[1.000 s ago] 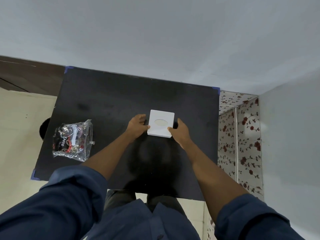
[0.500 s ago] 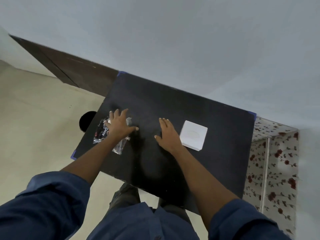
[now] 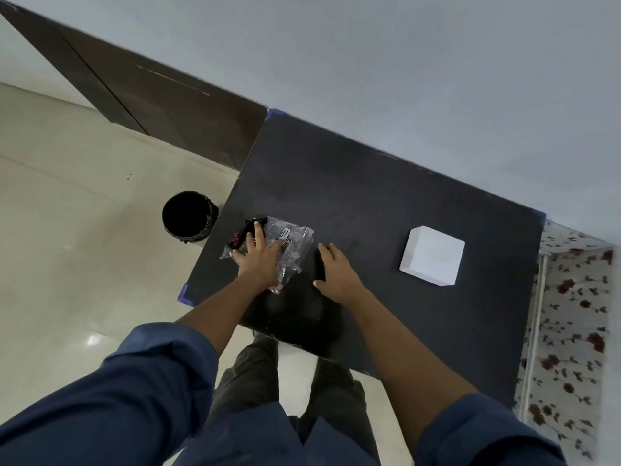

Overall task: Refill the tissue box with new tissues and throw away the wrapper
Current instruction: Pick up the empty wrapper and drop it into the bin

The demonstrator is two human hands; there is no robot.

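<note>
Two bare hands are being held over the black counter (image 3: pixel 386 203) right now. The left hand (image 3: pixel 260 260) is being pressed flat, fingers spread, on top of the clear plastic wrapper (image 3: pixel 292 245), which is lying crumpled near the counter's left edge with its dark printed end poking out past the fingertips. Whether the plastic is actually being gripped cannot be told; the fingers are being kept splayed, not curled. The right hand (image 3: pixel 336 272) is being rested just beside the wrapper, to its right, palm down and relaxed on the bare counter, nothing being grasped.

The white tissue box (image 3: pixel 433 255) is being left alone well to the right, sitting flat on the counter, apart from both hands. Its top opening is too washed out to be made out.

On the pale floor, just left of the counter, a round black bin (image 3: pixel 188 215) is standing, its mouth dark.

Blue sleeves (image 3: pixel 134 398) are being seen in the near foreground.
</note>
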